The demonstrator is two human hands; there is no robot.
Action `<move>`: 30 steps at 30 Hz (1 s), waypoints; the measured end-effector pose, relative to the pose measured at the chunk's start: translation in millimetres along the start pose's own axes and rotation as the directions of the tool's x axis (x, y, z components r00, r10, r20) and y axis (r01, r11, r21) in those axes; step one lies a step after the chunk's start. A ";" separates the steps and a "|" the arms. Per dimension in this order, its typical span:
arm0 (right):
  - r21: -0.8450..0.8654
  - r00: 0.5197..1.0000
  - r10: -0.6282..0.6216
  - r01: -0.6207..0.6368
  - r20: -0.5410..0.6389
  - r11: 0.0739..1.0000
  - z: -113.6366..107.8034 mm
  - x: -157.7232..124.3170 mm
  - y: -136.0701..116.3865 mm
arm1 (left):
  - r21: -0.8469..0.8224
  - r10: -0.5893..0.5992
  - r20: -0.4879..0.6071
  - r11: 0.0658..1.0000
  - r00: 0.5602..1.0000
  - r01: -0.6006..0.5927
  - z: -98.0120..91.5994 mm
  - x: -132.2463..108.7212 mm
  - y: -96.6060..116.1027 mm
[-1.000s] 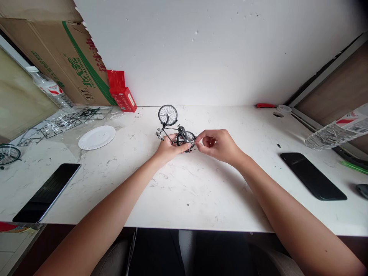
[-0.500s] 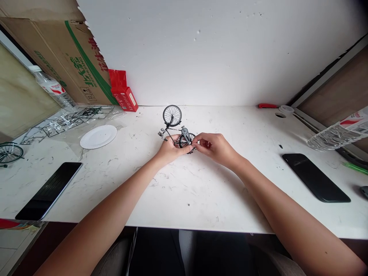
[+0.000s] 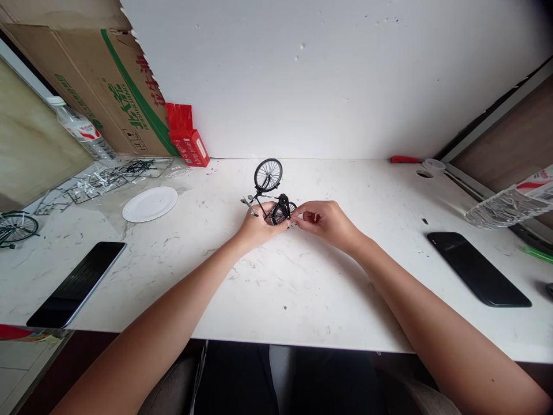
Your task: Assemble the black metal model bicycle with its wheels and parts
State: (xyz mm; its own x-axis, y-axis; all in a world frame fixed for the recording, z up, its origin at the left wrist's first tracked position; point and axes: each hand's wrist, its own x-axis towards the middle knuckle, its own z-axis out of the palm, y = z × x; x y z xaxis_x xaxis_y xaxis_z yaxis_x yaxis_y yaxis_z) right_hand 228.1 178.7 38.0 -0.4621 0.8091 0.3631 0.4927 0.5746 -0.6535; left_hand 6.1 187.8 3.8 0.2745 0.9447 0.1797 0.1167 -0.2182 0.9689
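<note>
A small black model bicycle (image 3: 268,175) is held up over the middle of the white table, one wheel raised at the far side and the other close to my hands. My left hand (image 3: 256,226) is closed on it, thumb along the near wheel and fingers behind the frame. From the right, my right hand (image 3: 323,221) pinches with thumb and forefinger at the hub of that near wheel. Whether a small part sits between those fingertips is too small to make out.
At the left are a white paper plate (image 3: 150,204), black part frames (image 3: 125,174), a second model bicycle (image 3: 18,226), a phone (image 3: 76,283) and a red box (image 3: 194,148). A black phone (image 3: 478,268), a plastic bottle (image 3: 501,206) and a red tool (image 3: 405,159) lie at the right.
The model bicycle has turned in my left hand, its far wheel shifting right and tilting. My right hand stays pinched at the near wheel. The view has shifted slightly.
</note>
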 end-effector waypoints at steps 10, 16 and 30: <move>0.019 0.999 0.020 -0.021 0.037 1.000 0.5 0.5 5.0 | -0.034 -0.030 0.004 0.999 1.000 0.030 -0.1 0.1 1.7; 0.003 0.999 0.005 -0.005 0.034 1.000 -0.3 1.1 3.4 | -0.020 -0.062 0.010 0.998 0.998 0.062 -1.8 -0.3 2.9; 0.136 0.989 0.147 -0.149 0.020 0.979 6.2 -0.5 9.2 | 0.016 -0.003 0.017 1.000 1.000 0.003 -1.0 -1.2 1.0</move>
State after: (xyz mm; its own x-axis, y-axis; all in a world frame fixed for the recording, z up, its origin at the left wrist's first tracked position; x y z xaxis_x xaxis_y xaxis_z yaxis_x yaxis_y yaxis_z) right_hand 228.3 182.8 27.6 -0.3991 0.8823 0.2497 0.4507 0.4259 -0.7845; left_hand 5.0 186.6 4.7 0.2901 0.9411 0.1736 0.1331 -0.2193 0.9665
